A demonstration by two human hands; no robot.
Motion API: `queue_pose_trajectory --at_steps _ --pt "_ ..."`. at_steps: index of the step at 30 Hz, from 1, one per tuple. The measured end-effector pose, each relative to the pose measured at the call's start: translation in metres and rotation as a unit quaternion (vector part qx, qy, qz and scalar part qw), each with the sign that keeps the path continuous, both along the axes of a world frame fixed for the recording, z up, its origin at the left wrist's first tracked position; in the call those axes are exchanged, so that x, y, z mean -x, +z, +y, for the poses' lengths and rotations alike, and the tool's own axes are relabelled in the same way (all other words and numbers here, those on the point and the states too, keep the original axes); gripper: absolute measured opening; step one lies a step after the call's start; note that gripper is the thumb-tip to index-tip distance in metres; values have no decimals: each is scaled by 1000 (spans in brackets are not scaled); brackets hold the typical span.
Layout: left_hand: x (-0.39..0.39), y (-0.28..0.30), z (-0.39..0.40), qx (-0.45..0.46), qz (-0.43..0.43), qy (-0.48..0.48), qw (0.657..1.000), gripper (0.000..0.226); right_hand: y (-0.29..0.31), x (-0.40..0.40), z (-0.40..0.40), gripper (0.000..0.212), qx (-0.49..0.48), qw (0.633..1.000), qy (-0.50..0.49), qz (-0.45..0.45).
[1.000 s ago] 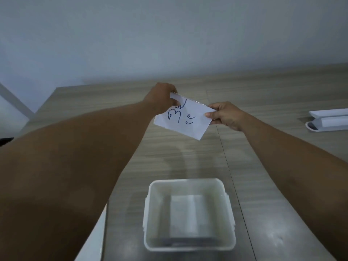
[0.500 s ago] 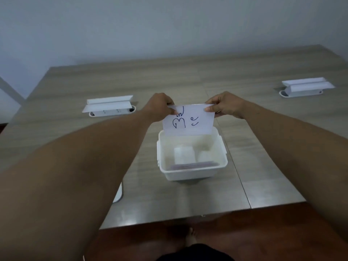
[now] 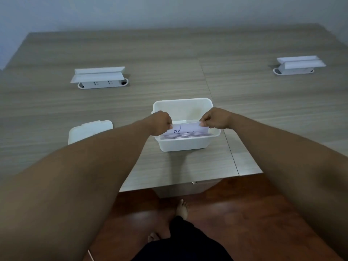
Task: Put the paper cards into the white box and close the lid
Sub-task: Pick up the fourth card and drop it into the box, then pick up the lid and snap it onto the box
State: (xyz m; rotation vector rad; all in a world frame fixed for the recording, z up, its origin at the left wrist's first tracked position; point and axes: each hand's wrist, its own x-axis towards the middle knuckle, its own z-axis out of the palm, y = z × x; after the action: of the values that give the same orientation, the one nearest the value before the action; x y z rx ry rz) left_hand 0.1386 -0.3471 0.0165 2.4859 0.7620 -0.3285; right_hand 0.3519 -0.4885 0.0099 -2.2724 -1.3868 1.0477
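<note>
One white box (image 3: pixel 185 142), one lid (image 3: pixel 88 129) and two socket units (image 3: pixel 100 78) (image 3: pixel 298 65) are counted on the worktop (image 3: pixel 169 72); the cards stacked inside the box are too blurred to be counted. One paper card (image 3: pixel 185 129) is pinched at its top corners between the left hand (image 3: pixel 161 124) and the right hand (image 3: pixel 216 118), and is held upright with its lower part inside the open box. The lid is seen lying apart at the box's 9 o'clock.
</note>
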Motion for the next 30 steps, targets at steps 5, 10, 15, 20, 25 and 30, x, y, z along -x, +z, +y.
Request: queue_pose_trajectory --at_steps 5,10,15,20,25,30 --pt "-4 -7 -5 9 28 -35 999 29 -6 4 1 30 57 997 45 -39" --pt "-7 -4 4 4 45 -35 998 34 -5 -3 13 27 89 993 68 -27" --pt "-5 26 39 -13 -37 67 997 37 28 -13 55 25 -2 999 -19 43" --pt "25 48 75 -50 -53 139 988 34 50 13 107 23 -43 997 -1 56" --pt "71 56 103 -63 -35 199 977 37 47 65 148 23 -46 996 45 59" --pt "126 43 129 -69 -21 240 968 38 32 120 179 22 -33 995 62 65"
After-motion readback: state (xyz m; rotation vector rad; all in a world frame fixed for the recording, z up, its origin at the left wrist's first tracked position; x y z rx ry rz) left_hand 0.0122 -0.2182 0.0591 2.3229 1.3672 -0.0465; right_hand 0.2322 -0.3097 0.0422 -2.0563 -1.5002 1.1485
